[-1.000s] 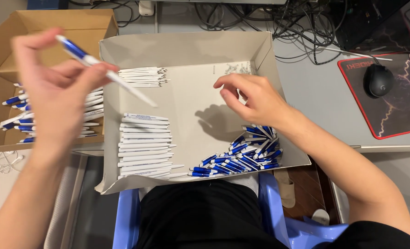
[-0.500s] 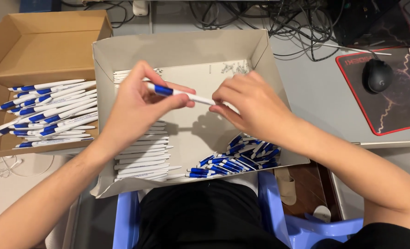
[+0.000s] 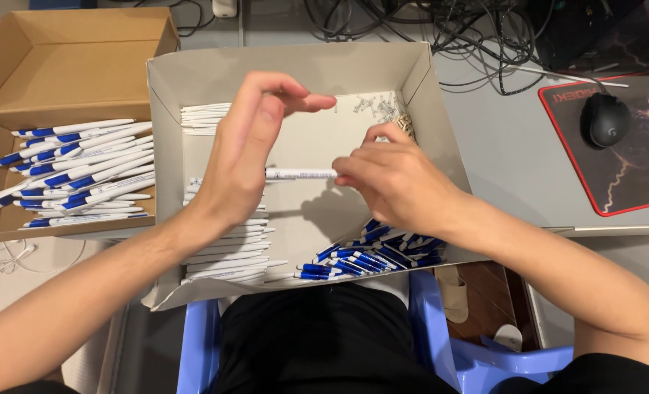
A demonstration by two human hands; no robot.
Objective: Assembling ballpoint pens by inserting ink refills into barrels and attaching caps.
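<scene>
Left hand [image 3: 248, 149] now lifted; pen barrel [image 3: 301, 174] crosswise, left-right.

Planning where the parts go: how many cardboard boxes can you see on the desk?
2. The brown box sits at the left and holds finished pens. The grey box sits in the middle, under both hands. Others may lie outside the view.

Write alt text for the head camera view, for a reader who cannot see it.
Two hands, left hand and right hand, hold a white pen barrel between them over a grey cardboard tray of white barrels and blue pen parts. A brown box of finished blue-and-white pens sits left.
</scene>
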